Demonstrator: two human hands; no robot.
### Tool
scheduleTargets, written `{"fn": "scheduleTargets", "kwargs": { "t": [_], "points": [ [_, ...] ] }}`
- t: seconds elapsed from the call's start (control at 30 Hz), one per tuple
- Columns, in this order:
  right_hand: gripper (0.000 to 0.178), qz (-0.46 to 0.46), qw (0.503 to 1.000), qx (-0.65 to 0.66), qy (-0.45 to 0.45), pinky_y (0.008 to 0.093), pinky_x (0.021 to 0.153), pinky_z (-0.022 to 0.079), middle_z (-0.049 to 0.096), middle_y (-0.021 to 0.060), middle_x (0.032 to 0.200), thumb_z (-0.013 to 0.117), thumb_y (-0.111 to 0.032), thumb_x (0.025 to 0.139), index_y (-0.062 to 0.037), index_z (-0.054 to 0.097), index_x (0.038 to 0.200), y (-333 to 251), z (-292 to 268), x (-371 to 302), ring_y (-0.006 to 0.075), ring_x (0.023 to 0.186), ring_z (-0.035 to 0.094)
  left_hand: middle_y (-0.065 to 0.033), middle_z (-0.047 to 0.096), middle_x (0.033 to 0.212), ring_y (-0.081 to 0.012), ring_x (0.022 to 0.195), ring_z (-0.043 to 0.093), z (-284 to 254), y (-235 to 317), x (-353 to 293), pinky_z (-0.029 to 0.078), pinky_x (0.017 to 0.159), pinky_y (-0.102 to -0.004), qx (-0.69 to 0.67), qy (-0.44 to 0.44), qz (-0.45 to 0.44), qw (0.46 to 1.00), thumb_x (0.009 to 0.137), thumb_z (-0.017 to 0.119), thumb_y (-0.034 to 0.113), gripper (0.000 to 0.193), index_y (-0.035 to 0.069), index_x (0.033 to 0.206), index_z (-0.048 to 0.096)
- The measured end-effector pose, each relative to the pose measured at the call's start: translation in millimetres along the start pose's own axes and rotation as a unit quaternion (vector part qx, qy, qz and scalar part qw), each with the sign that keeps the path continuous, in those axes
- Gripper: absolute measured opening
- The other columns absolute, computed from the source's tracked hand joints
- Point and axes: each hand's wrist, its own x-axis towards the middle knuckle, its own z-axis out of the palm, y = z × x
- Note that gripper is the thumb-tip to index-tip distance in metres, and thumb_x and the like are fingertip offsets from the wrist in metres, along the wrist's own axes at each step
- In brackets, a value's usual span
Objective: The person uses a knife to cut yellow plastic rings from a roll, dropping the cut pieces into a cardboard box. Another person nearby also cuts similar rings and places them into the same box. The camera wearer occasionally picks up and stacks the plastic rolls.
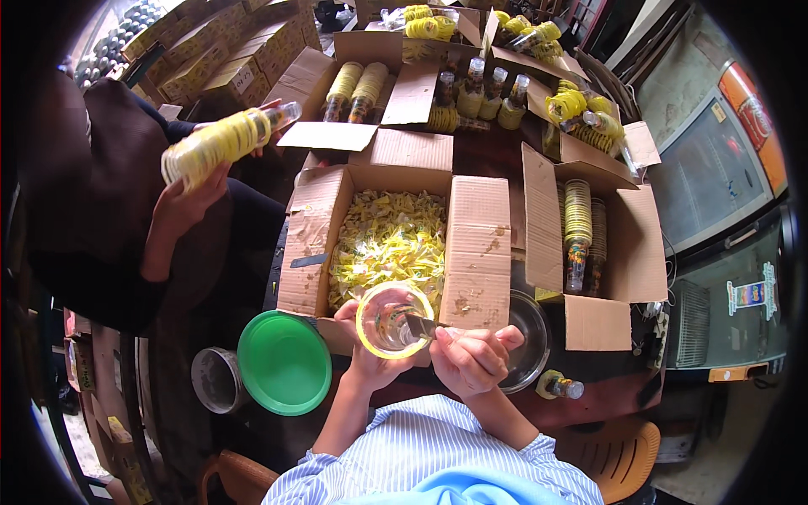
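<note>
My left hand [367,362] is closed round a clear plastic cup [380,318] with a yellow rim, its mouth facing up toward me. Pinched in my right hand [471,360] is a small dark flat blade [420,326], laid against the right side of the cup's rim; its exact kind is hard to make out. Just beyond both hands stands an open cardboard box [476,252] holding a heap of yellow and whitish plastic scraps [387,244]. A round clear lid or dish [528,341] lies to the right, partly hidden by my right hand.
At left, another person's hand [195,195] grips a long stack of yellow-rimmed cups [217,147]. A green round lid [284,364] and a grey tub [217,380] sit left of me. Boxes of stacked cups [641,240] stand right and behind. A small bottle [559,385] lies near the right edge.
</note>
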Motion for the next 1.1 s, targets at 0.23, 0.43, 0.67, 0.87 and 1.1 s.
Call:
{"fn": "scheduleTargets", "kwargs": {
  "t": [0.23, 0.43, 0.67, 0.87, 1.1],
  "points": [
    [0.026, -0.015, 1.000, -0.003, 0.002, 0.0299, 0.071, 0.026, 0.058, -0.0079, 0.067, 0.071, -0.002, 0.059, -0.0124, 0.065, 0.083, -2.8, 1.2, -1.9, 0.0063, 0.056, 0.056, -0.0071, 0.047, 0.110, -0.0178, 0.102, 0.048, 7.0, 13.9, 13.1, 0.040, 0.086, -0.0292, -0.130, 0.064, -0.099, 0.984, 0.061, 0.079, 0.026, 0.066, 0.005, 0.112, 0.044],
    [0.023, 0.002, 1.000, -0.009, 0.006, 0.0293, 0.069, 0.026, 0.058, -0.0070, 0.066, 0.071, -0.003, 0.062, -0.0118, 0.065, 0.082, -3.9, 5.4, 5.6, 0.0063, 0.054, 0.054, -0.0064, 0.051, 0.103, -0.0171, 0.097, 0.050, 6.5, 5.2, 5.7, 0.041, 0.084, -0.0288, -0.017, 0.060, -0.074, 0.995, 0.062, 0.078, 0.019, 0.061, 0.006, 0.111, 0.045],
    [0.020, 0.035, 0.999, 0.028, -0.009, 0.0256, 0.070, 0.025, 0.061, -0.0086, 0.068, 0.072, -0.002, 0.064, -0.0158, 0.063, 0.076, -3.9, 6.9, 1.0, 0.0033, 0.055, 0.055, -0.0068, 0.052, 0.102, -0.0185, 0.094, 0.052, 6.1, 6.1, 10.9, 0.042, 0.080, -0.0293, -0.023, 0.095, -0.035, 0.995, 0.062, 0.077, 0.014, 0.059, 0.006, 0.111, 0.045],
    [0.020, 0.045, 0.999, 0.019, -0.003, 0.0269, 0.066, 0.028, 0.054, -0.0062, 0.060, 0.071, -0.001, 0.062, -0.0129, 0.063, 0.077, 2.6, 13.0, 5.9, 0.0072, 0.050, 0.049, -0.0124, 0.049, 0.109, -0.0208, 0.100, 0.052, -1.2, 9.1, 8.6, 0.040, 0.087, -0.0313, 0.081, -0.006, -0.037, 0.996, 0.064, 0.076, 0.009, 0.073, 0.011, 0.110, 0.020],
    [0.023, 0.122, 0.990, 0.068, 0.007, 0.0288, 0.066, 0.030, 0.053, -0.0033, 0.057, 0.072, 0.001, 0.059, -0.0119, 0.061, 0.075, 4.8, 8.2, -2.5, 0.0106, 0.050, 0.048, -0.0079, 0.039, 0.115, -0.0194, 0.113, 0.031, 4.5, -7.6, 2.1, 0.027, 0.095, -0.0303, 0.086, 0.055, 0.008, 0.995, 0.059, 0.079, 0.016, 0.070, 0.009, 0.114, 0.035]
  ]
}}
